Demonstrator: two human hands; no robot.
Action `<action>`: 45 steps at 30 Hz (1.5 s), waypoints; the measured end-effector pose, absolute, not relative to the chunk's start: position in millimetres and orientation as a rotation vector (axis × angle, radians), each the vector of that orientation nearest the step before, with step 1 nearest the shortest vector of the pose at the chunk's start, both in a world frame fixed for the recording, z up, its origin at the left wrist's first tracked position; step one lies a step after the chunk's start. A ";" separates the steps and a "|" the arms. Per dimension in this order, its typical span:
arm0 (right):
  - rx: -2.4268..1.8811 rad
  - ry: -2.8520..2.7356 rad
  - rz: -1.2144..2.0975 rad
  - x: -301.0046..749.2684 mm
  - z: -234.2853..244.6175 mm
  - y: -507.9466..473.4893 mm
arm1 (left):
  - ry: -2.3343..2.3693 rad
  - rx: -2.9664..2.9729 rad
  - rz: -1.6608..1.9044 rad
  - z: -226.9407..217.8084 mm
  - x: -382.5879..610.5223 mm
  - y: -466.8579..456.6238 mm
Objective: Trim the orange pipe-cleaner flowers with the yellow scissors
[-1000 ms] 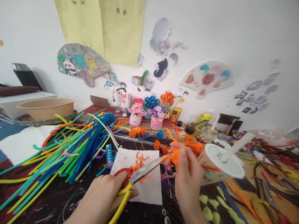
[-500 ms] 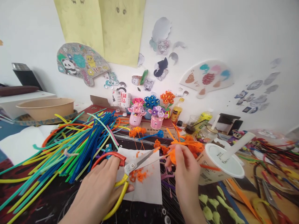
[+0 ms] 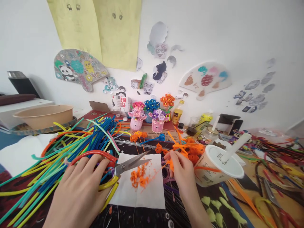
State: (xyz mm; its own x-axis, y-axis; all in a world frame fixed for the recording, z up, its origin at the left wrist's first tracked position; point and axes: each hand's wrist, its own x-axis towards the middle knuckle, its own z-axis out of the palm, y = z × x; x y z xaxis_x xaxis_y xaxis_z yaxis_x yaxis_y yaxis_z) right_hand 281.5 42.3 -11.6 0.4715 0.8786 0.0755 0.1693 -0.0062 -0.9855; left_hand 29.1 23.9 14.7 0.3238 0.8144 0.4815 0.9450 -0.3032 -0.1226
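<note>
My left hand point(image 3: 82, 183) grips scissors point(image 3: 123, 167) with one red and one yellow handle; their blades stand a little apart over a white paper sheet point(image 3: 152, 196). Orange fuzzy clippings point(image 3: 140, 177) lie scattered on that sheet. Beyond its right edge, my right hand point(image 3: 180, 167) is closed, pinching an orange pipe-cleaner piece point(image 3: 169, 164) mostly hidden by the fingers. The blade tips are apart from this piece. Just behind my right hand lies a heap of orange pipe-cleaner pieces point(image 3: 190, 147).
Left of the scissors spreads a pile of coloured pipe cleaners point(image 3: 95, 136). A lidded cup with a straw point(image 3: 211, 167) stands close to my right wrist. Pots of pipe-cleaner flowers point(image 3: 157, 125) stand at the back. More scissors point(image 3: 270, 193) lie at the far right.
My left hand has drawn the scissors left, away from the orange piece. My right hand has shifted slightly left and down. More orange clippings show on the paper, and the view has tilted slightly.
</note>
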 end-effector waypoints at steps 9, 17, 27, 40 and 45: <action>-1.251 -0.888 1.274 274.8 0.1 37.3 | -1.688 -2.361 -0.516 5.1 52.5 19.7; -1.238 -0.889 1.235 278.4 7.3 32.9 | -1.434 -2.302 -0.645 -8.6 46.5 25.2; -1.271 -1.176 1.104 278.6 13.3 26.9 | -1.711 -2.427 -0.529 -9.9 45.0 23.4; -1.136 -1.127 1.155 278.5 14.8 21.7 | -2.021 -2.655 -0.543 -8.4 46.6 20.8; -1.109 -1.100 1.176 278.0 16.4 20.8 | -1.984 -2.655 -0.568 -7.3 48.7 20.0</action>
